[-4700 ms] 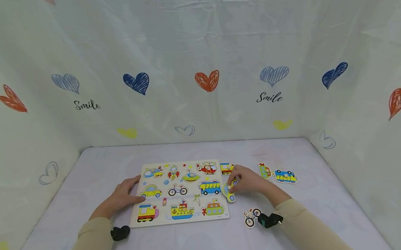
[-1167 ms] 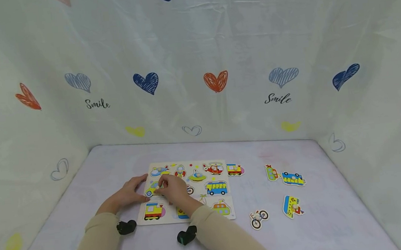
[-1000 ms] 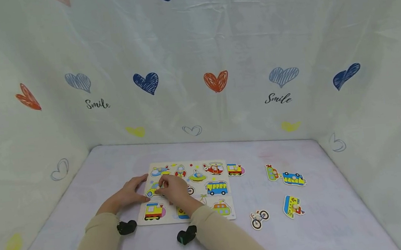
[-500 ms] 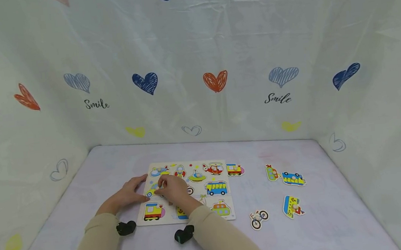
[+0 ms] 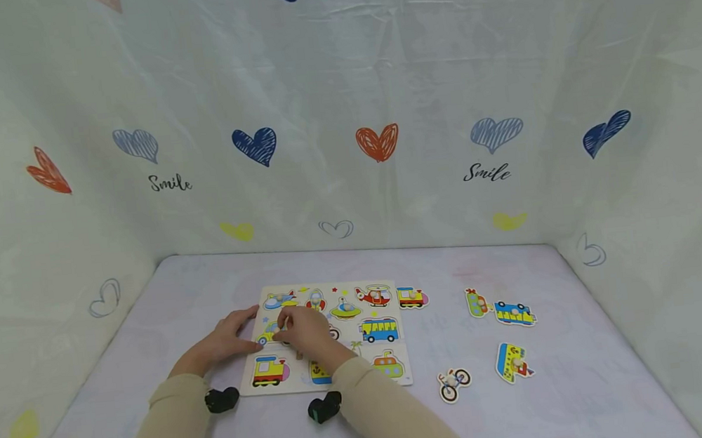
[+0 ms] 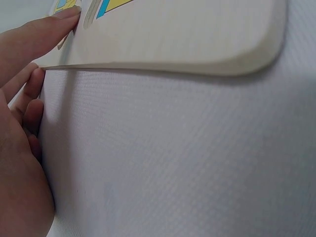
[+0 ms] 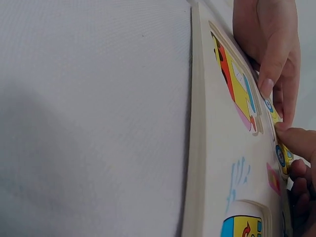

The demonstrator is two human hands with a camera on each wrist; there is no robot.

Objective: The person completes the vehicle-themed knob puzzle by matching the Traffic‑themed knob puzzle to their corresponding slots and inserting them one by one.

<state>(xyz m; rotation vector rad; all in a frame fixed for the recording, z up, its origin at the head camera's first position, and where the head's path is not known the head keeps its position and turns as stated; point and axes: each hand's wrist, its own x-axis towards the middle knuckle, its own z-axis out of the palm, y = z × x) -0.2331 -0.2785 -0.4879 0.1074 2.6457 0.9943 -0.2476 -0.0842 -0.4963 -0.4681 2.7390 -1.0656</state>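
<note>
A wooden peg puzzle board (image 5: 395, 347) with vehicle pictures lies flat on the table. My left hand (image 5: 220, 343) rests along its left edge; in the left wrist view the thumb (image 6: 44, 37) lies on top of the board. Over the middle row's left place, my right hand (image 5: 308, 332) pinches the yellow-green car piece (image 5: 265, 336). The right wrist view shows the car at or in its recess, fingertips of both hands at it; whether it sits fully flush I cannot tell. The right hand and forearm partly cover the bicycle and ship pictures.
Beside the board's right edge lies a train piece (image 5: 412, 297). Farther right are a submarine piece (image 5: 477, 303), an upside-down bus piece (image 5: 514, 313) and a tilted ship piece (image 5: 512, 364). A bicycle piece (image 5: 452, 385) lies nearer the front. A heart-printed curtain (image 5: 424, 191) surrounds the table.
From the board's right side, my right hand has carried the car piece left to the car's place. The ship piece has come into view. In the last second almost nothing has moved.
</note>
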